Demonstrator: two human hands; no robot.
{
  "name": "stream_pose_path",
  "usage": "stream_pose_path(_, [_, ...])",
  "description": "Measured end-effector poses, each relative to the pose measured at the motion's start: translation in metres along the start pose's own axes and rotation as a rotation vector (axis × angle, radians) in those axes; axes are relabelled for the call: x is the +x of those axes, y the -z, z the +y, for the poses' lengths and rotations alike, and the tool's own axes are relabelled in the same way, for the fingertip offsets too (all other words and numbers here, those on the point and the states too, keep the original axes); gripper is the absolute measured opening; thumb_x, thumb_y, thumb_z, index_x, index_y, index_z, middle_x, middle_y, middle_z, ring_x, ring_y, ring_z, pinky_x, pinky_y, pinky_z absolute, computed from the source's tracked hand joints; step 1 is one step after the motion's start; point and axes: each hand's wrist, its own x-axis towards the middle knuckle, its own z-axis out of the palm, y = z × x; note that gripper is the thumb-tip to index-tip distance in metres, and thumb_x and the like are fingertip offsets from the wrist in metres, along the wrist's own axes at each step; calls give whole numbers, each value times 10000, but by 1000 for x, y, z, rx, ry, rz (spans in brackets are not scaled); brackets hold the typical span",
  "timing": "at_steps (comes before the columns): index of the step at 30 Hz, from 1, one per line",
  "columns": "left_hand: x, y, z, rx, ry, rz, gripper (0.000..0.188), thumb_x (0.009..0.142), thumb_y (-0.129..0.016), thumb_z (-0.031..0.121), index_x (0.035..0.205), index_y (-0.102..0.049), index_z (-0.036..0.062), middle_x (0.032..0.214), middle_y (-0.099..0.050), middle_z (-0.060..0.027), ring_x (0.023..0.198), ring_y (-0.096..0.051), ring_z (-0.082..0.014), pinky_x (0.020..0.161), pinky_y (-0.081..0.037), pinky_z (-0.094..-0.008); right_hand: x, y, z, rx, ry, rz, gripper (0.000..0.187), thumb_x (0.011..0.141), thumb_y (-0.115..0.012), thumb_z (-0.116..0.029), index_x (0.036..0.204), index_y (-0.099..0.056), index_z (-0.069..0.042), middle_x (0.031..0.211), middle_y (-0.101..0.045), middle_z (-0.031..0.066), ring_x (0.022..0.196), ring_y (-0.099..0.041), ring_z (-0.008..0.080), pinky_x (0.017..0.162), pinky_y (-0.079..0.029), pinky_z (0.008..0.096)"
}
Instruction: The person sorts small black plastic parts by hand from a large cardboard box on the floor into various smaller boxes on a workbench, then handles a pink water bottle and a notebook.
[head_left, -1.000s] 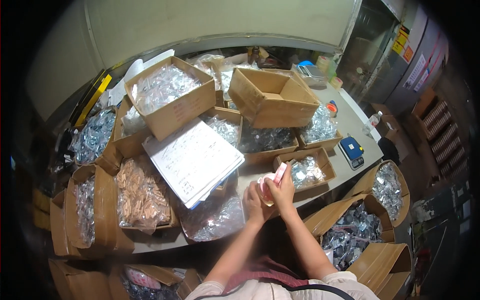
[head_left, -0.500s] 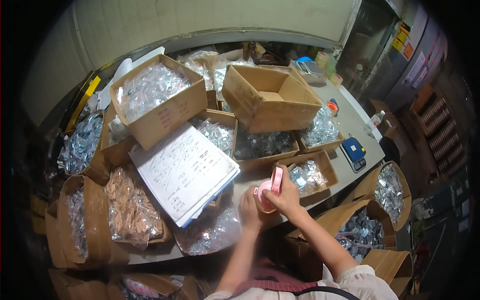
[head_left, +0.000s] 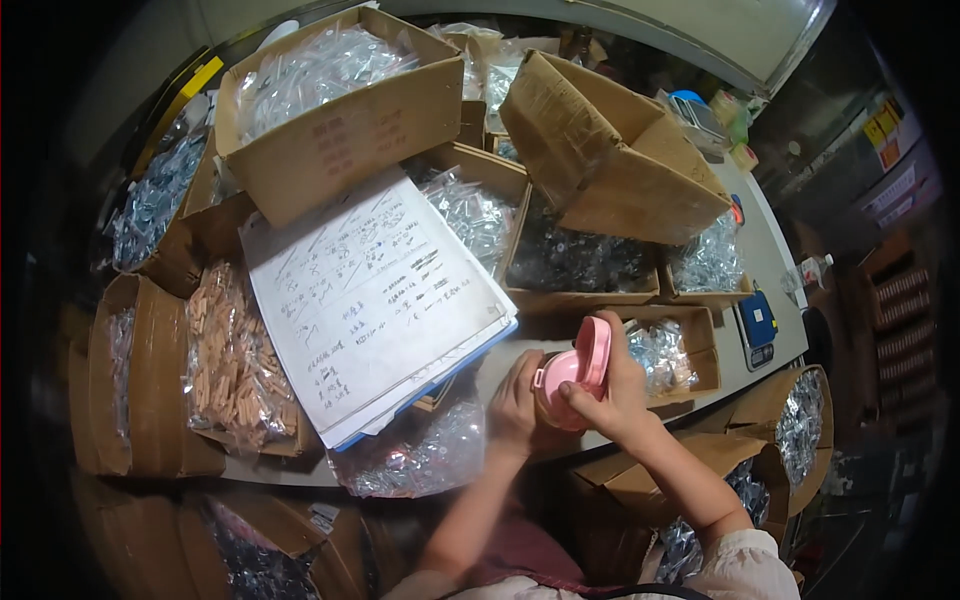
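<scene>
Over the near edge of the table, my hands hold a round cup with a pink lid (head_left: 564, 377). My left hand (head_left: 517, 408) is closed around the cup's left side, where most of its body is hidden. My right hand (head_left: 617, 398) grips it from the right, thumb on the pink top and fingers behind a raised pink flap (head_left: 596, 345). Just left of my hands lies a stack of handwritten sheets (head_left: 372, 300) on a blue clipboard. A clear bag of small parts (head_left: 420, 455) sits below the sheets.
An open carton (head_left: 335, 145) of bagged parts stands behind the sheets. A tilted carton (head_left: 610, 160) rests on boxes at the back. A bag of tan pieces (head_left: 235, 365) is at left. A blue scale (head_left: 757, 325) sits at right, near cartons of bagged parts (head_left: 800, 425).
My view has moved closer, so the table's contents look larger and shifted. Both hands still hold the pink-lidded cup, and its flap stays raised.
</scene>
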Motion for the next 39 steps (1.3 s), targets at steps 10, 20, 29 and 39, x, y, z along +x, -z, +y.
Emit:
stream_pose_path(10, [35,9,37,-166,22,-20,701,717,-808,321,1282,-546,0,1221,-644,-180,1083,-663,-358,915,-551,-414,-1,1,3,-8,-48,13,908,692,-737,-334,1425,-324,8,909,-643,263,775,-679,452,688,-549,473])
stream_pose_path(20, [16,28,13,-317,290,-68,749,710,-859,332,1319,-560,16,1213,-658,-189,1111,-654,-365,954,-531,-411,7,-14,-2,105,-85,-162,867,740,-719,-326,1466,-351,-27,1175,-642,213,1059,-663,342,906,-523,422])
stream_pose_path(29, [-154,132,45,-143,120,-500,517,829,-669,90,1299,-524,-69,1533,-339,-292,1441,-351,-425,1145,-379,-491,6,-14,120,91,90,-138,930,872,-637,-556,1538,-297,-4,1525,-359,180,1414,-367,319,1164,-289,413])
stream_pose_path(39, [-331,503,-61,713,1153,427,369,830,-715,176,1155,-593,53,1160,-623,-182,1000,-632,-355,888,-516,-453,-10,20,7,-71,-59,246,497,1059,-529,-265,1447,-461,38,1400,-567,202,1252,-585,290,1051,-463,380])
